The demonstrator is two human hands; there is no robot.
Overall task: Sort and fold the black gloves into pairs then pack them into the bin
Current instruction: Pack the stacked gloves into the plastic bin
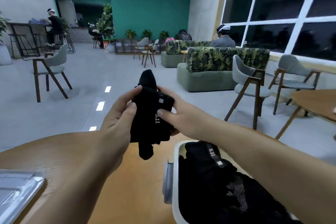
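Black folded glove pair (151,114) held above the bench (127,178).
Left hand (116,114) and right hand (174,114) both pinch it, beyond the white bin (177,178) of gloves.

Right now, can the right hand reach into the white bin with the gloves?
Probably yes. The right hand grips the folded gloves above the table, and the white bin lies open just under its forearm, nothing covering it.
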